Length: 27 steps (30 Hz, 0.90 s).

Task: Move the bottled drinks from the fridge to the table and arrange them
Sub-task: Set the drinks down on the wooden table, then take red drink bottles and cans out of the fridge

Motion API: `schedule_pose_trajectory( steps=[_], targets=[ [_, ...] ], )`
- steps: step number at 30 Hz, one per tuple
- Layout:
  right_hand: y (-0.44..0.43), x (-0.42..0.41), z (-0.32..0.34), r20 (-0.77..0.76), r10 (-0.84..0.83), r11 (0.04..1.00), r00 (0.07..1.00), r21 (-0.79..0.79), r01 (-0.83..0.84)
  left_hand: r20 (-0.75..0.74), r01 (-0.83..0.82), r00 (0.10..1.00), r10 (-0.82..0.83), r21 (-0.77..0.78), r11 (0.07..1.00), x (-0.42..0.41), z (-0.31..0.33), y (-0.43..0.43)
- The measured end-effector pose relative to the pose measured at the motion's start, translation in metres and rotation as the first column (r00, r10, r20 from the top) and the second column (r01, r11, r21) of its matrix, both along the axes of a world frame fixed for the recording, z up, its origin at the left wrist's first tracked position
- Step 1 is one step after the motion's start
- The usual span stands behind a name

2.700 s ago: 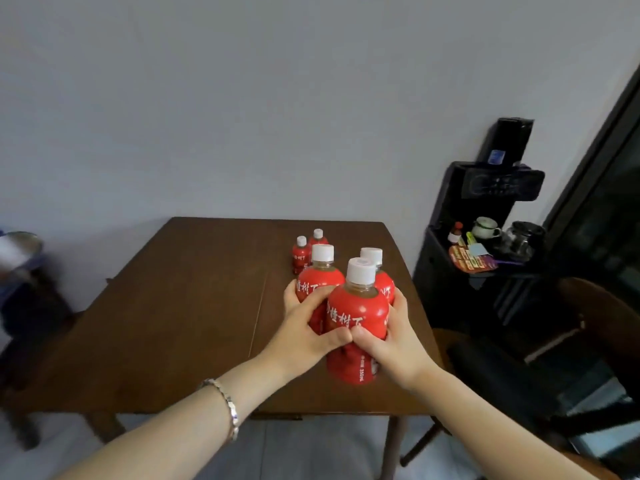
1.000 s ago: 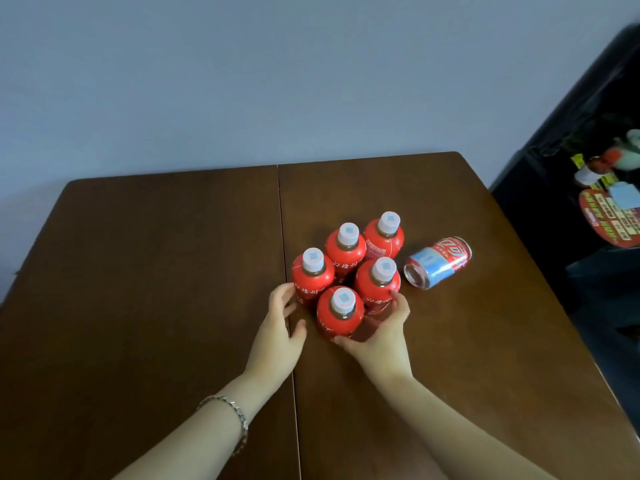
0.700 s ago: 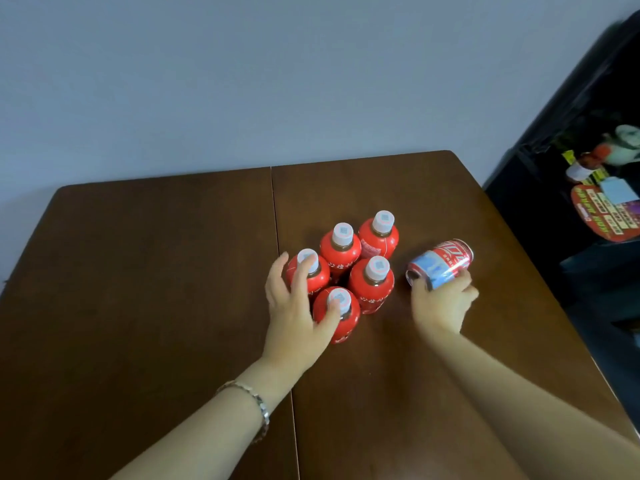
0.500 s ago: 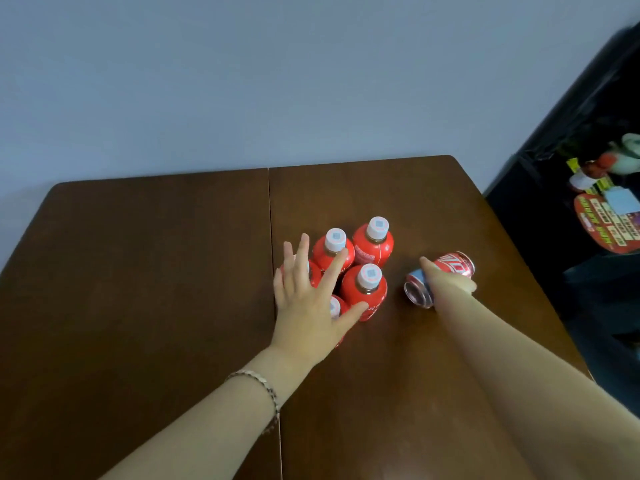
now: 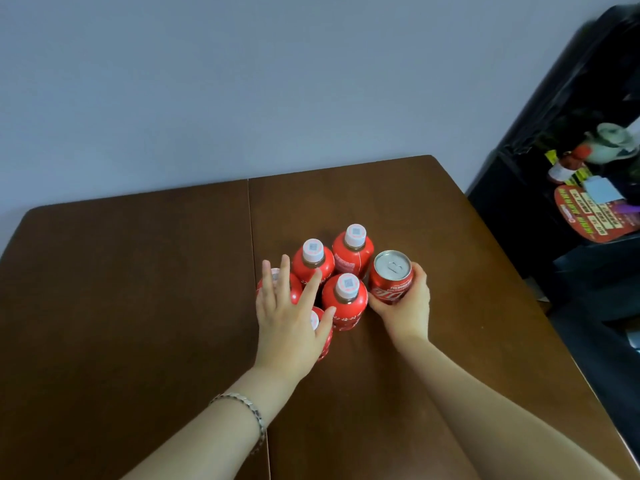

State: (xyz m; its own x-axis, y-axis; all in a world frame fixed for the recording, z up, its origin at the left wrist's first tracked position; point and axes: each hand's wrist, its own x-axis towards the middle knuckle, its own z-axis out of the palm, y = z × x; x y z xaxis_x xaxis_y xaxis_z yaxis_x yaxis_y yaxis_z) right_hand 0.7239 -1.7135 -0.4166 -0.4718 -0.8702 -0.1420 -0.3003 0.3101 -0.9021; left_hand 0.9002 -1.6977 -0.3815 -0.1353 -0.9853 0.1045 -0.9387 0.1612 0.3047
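Observation:
Several red bottles with white caps (image 5: 346, 299) stand clustered upright on the brown wooden table (image 5: 138, 306). My left hand (image 5: 291, 323) lies flat with straight fingers over the tops of the two nearest bottles, partly hiding them. My right hand (image 5: 407, 306) grips a red drink can (image 5: 391, 277), which stands upright against the right side of the cluster, its silver top facing up.
A seam runs down the middle of the table. A black sideboard (image 5: 554, 209) at the right holds a teapot, a small bottle and a round red printed mat. A pale wall rises behind the table.
My right hand took hold of the can that lay on its side and stood it upright beside the bottles. My left hand stayed spread over the near bottles.

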Motion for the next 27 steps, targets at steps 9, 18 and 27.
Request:
schedule_pose_trajectory(
  steps=[9,18,27],
  targets=[
    [0.035,-0.019,0.034,-0.127,0.305,0.798,0.944,0.575,-0.181,0.308,-0.011,0.950,-0.050,0.195,0.981,-0.007,0.032,0.006],
    [0.114,-0.074,0.121,-0.201,0.384,0.764,0.901,0.617,-0.188,0.067,0.453,0.839,-0.541,0.467,0.760,-0.107,0.118,0.046],
    [0.336,-0.190,0.212,-0.348,0.148,0.798,0.926,0.595,0.096,-0.043,0.727,0.612,-0.790,0.424,0.540,-0.265,0.195,0.205]
  ],
)
